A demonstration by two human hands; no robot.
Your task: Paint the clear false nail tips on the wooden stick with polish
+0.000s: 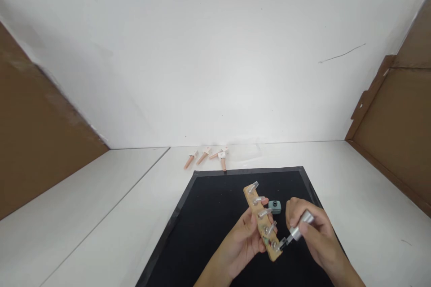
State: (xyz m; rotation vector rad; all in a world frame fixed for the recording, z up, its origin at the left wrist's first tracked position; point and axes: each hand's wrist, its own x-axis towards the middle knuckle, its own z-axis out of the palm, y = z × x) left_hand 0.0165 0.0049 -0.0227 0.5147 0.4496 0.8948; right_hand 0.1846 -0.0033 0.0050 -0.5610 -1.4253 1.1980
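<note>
Wooden strip (263,223) with five metal pegs, held above the black mat (208,219) near the surface's front edge. Left hand (244,237) grip pinches the strip, tilted to present the lowest peg. Right hand (311,233) grip closed on a silver driver (299,228), tip at that peg (contact unclear). Small teal part (275,206) just behind. No legible writing.

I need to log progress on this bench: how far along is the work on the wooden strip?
Five metal pieces already stand along the wooden strip, held by the left hand. The right hand sets a silver tool against the lowest one. Four copper pieces lie untouched beyond the black mat.
</note>
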